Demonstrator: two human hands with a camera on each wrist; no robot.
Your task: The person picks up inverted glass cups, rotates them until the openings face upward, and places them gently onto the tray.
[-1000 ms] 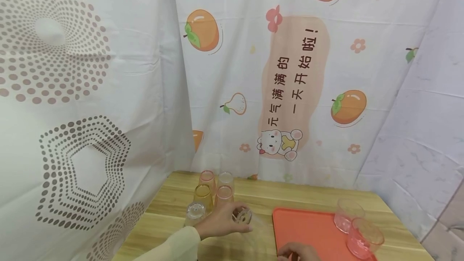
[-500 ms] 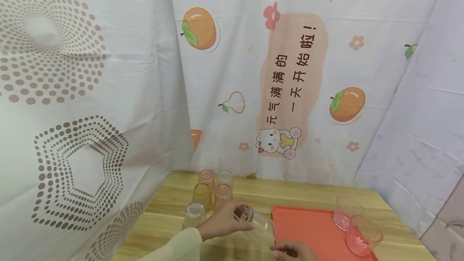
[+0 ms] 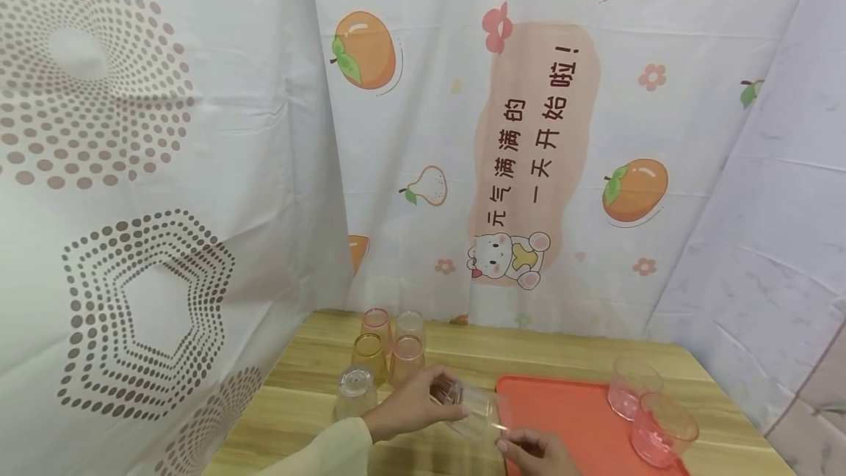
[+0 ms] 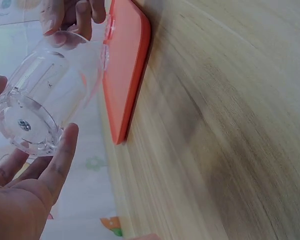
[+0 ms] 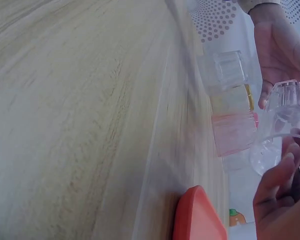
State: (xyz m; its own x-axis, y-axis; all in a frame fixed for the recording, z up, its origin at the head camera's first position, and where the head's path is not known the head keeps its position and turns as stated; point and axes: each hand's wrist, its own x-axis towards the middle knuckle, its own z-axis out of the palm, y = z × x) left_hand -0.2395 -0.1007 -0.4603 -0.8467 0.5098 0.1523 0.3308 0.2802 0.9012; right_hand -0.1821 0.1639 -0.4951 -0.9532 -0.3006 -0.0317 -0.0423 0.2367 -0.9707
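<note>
Left hand (image 3: 419, 401) round glass (image 4: 50, 95) (tray-edge (image 3: 551, 381) near)

Head view loses a fair bit at the bottom: the right hand (image 3: 538, 454) is chopped off there, along with the near end of the red tray (image 3: 562, 413) and the cream sleeve (image 3: 330, 450). The clear glass (image 3: 481, 411) is so faint its rim basically melts into the tray, and the left hand (image 3: 419, 406) covers part of its base. The amber glass (image 3: 368, 360) hides the lower part of the rear pink glass (image 3: 377, 322). Left wrist cam shows a dark mark (image 4: 24, 125) on the held glass's base, way too tiny to read. Right wrist cam slices that glass off at the right edge.
</note>
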